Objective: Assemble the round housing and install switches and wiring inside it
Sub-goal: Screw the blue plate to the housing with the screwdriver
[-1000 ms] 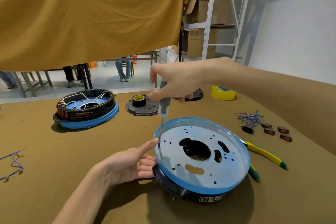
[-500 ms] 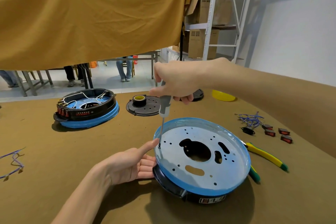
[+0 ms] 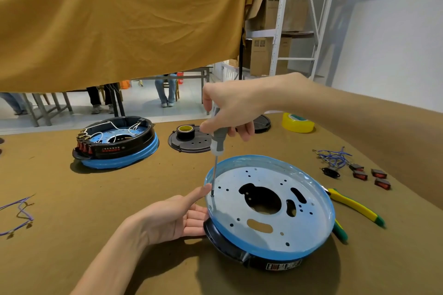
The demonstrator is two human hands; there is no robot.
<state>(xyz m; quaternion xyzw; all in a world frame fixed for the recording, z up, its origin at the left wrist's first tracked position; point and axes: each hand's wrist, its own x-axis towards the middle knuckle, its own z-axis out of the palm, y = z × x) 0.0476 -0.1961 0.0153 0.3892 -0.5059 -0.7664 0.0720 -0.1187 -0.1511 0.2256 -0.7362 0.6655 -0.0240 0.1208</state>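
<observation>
A round housing [image 3: 275,242] with a blue-rimmed metal plate on a black base lies in front of me on the brown table. My right hand [image 3: 235,108] grips a grey-handled screwdriver [image 3: 217,143], held upright with its tip in a hole near the plate's left edge. My left hand [image 3: 175,215] rests against the housing's left side, fingers straight, thumb beside the screwdriver tip. Several red rocker switches [image 3: 374,177] and a bundle of blue wires [image 3: 334,158] lie to the right.
A second housing [image 3: 117,143] with wiring and red switches stands at the back left. A black perforated lid [image 3: 189,143] carries a tape roll [image 3: 185,130]. Yellow tape [image 3: 298,122] lies behind my right arm, yellow-green pliers [image 3: 354,206] right of the housing, purple wires [image 3: 19,215] far left.
My right hand has turned slightly on the screwdriver handle; the tip stays in the same hole. My left hand has not moved.
</observation>
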